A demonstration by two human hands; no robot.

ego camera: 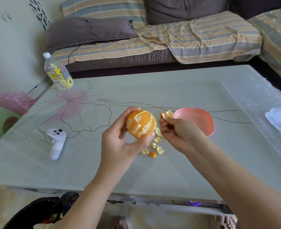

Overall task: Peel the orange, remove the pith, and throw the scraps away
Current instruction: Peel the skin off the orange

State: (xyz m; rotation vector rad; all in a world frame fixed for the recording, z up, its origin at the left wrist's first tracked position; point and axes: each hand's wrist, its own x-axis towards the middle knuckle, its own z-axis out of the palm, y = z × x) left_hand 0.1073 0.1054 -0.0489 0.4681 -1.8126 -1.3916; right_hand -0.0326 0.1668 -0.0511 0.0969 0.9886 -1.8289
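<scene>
Flower-patterned worktop (169, 171): left grip (120, 138) cups orange (141, 123), right grip (174, 129) pinches peel scrap (168, 114) beside it. Suggest dropping scrap, lifting pith gently.

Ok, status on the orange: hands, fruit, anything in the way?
Left hand grips orange, mostly peeled, pith streaks showing. Right hand pinches a peel piece. Peel scraps on table below; pink bowl empty beside right hand, nothing blocking.

A: Can any writing be read?
B: Print is seen only on the label (61, 78) of the bottle (51, 66), stood at the bench's (153, 90) far left corner. Yellow and white characters are made out there, but no word or number can be read.
</scene>
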